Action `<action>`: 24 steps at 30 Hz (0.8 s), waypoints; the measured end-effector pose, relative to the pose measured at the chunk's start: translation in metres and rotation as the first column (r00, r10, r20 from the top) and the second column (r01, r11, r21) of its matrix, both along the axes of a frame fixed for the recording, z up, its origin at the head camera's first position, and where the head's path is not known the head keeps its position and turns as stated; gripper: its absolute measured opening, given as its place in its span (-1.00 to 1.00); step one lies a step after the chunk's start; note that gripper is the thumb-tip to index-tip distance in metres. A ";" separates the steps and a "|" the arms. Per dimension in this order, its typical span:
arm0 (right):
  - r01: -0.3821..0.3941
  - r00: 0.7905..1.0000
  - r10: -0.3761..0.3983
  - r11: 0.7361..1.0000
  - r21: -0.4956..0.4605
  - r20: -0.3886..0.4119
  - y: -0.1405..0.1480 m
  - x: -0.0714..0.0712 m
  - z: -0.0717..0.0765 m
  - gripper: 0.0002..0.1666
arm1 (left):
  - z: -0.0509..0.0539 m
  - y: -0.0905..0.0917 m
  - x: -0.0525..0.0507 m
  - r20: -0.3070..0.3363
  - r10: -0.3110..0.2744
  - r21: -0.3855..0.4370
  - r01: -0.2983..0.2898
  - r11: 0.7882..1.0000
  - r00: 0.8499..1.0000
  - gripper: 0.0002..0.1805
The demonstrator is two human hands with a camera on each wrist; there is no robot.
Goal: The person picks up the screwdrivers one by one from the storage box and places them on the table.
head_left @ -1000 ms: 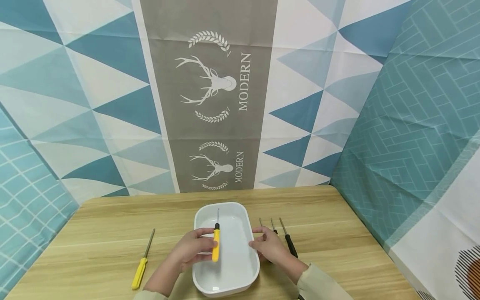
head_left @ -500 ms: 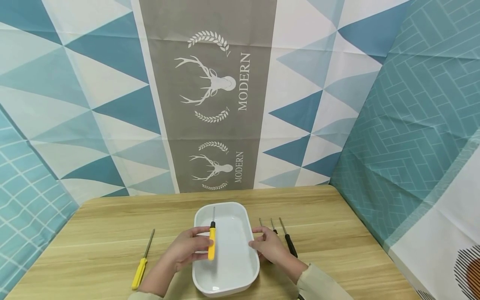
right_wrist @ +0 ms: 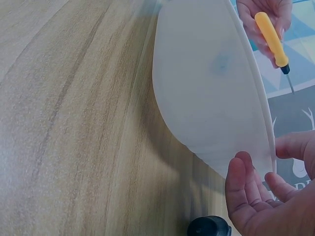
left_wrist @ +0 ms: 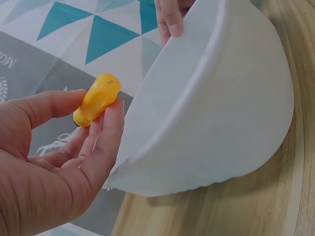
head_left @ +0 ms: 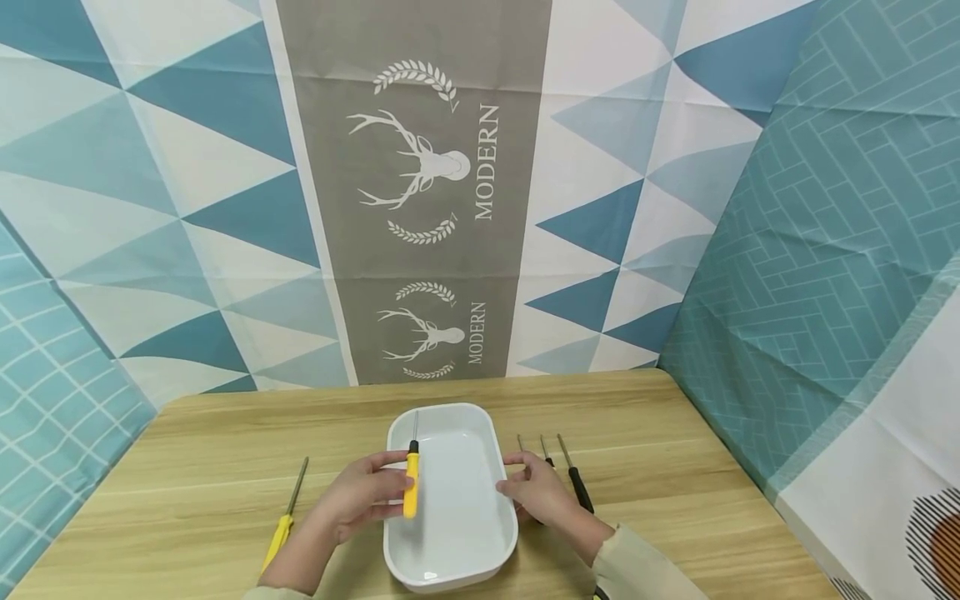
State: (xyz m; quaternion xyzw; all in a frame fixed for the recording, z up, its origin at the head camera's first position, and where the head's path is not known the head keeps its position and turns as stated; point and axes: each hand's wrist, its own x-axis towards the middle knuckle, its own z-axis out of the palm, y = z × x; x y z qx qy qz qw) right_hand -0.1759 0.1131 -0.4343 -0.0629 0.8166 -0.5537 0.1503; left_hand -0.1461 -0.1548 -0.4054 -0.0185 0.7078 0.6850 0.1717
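Note:
Between thumb and fingers, my left hand (head_left: 360, 498) pinches a screwdriver (head_left: 411, 492) with a yellow handle, a black collar and a thin shaft. It is held above the left side of a white rectangular dish (head_left: 465, 537), shaft pointing to the far side. In the left wrist view the handle (left_wrist: 102, 96) appears end-on, apart from the dish's rim. My right hand (head_left: 538, 493) holds the right rim of the dish, thumb on the inner side and fingers outside, as the right wrist view of the dish wall (right_wrist: 211, 83) shows. Nothing lies inside the dish.
Left of the dish lies another yellow screwdriver (head_left: 279, 533), partly covered by my left forearm. Several black-handled screwdrivers (head_left: 580, 490) lie right of it, partly behind my right hand. The wooden table (head_left: 660, 467) ends at a patterned cloth wall (head_left: 435, 250).
My left hand has moved left with the screwdriver, from over the dish's middle to near its left rim. The right hand and the dish have stayed in place.

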 end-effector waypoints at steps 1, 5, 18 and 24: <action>0.001 1.000 -0.001 1.000 0.001 0.001 0.000 0.000 0.000 -0.42 | 0.000 -0.002 0.000 -0.003 -0.001 -0.001 0.001 1.000 1.000 -0.27; 0.001 1.000 -0.001 1.000 0.003 -0.001 0.000 0.000 0.001 -0.42 | 0.002 -0.009 0.002 -0.016 -0.006 -0.002 0.006 1.000 1.000 -0.25; -0.005 1.000 0.005 1.000 -0.004 0.001 0.000 0.000 0.000 -0.41 | 0.005 -0.025 0.005 -0.017 -0.024 0.036 0.025 0.999 1.000 -0.21; -0.001 1.000 0.001 1.000 -0.004 0.005 0.001 -0.001 -0.001 -0.40 | 0.003 -0.031 0.006 -0.018 -0.022 0.025 0.023 0.999 1.000 -0.20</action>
